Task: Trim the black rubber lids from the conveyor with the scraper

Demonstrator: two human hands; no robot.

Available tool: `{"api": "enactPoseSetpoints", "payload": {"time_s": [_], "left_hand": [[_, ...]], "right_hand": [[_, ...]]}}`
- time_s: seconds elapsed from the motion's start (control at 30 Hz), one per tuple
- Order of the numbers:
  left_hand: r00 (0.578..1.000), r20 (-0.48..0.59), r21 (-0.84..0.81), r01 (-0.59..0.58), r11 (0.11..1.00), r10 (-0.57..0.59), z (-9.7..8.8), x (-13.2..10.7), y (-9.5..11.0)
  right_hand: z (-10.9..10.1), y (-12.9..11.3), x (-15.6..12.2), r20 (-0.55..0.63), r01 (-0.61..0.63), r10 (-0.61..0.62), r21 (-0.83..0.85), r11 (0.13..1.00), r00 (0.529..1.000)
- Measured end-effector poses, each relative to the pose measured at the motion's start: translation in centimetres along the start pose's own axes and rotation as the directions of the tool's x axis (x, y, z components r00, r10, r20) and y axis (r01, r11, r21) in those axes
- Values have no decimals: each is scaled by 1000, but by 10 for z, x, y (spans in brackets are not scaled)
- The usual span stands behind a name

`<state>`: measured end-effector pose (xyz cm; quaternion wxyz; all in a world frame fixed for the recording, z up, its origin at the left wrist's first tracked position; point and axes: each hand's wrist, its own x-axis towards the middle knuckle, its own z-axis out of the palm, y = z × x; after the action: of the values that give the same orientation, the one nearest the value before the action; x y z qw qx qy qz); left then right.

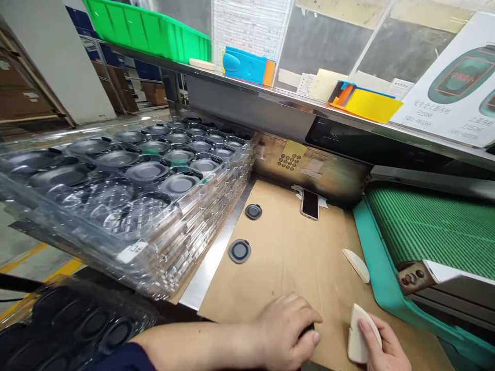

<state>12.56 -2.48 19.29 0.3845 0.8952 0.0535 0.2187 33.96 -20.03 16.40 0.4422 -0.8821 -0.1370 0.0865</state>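
Note:
My left hand (288, 330) is closed over the front of the brown sheet. Between its thumb and fingers a bit of a black part (308, 329) shows, most of it hidden. To its right, my right hand (386, 346) pinches a cream, flat, half-round piece (360, 332) with the thumb on its face. A similar cream piece (356, 265) lies farther back by the conveyor. Two dark rounded lids with small tabs lie on the sheet: a nearer lid (240, 251) and a farther lid (253, 211).
Stacked clear trays (181, 257) on the left hold several dark lids in pockets. A phone (310, 205) lies at the back of the brown cardboard sheet (290, 247). A green conveyor belt (444, 226) borders the right. The shelf above carries a green bin (150, 36).

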Motion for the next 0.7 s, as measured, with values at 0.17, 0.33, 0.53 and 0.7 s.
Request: {"api": "enactPoseSetpoints", "payload": {"time_s": [0.17,0.33,0.53,0.7], "left_hand": [[1000,-17,-27,-1,1000,0,-2,-1,2],[999,-16,3,-31,1000,31,2,-2,0],[999,-24,-39,-32,999,31,2,-3,2],[969,-17,-505,206,838,-248,-6,0,5]], "right_hand": [[4,-15,-11,27,53,-54,33,998,998],[5,-12,-8,105,52,-54,29,998,993],[4,-15,-9,198,57,-75,91,994,977],[1,-20,-14,227,162,-189,129,978,955]]}}
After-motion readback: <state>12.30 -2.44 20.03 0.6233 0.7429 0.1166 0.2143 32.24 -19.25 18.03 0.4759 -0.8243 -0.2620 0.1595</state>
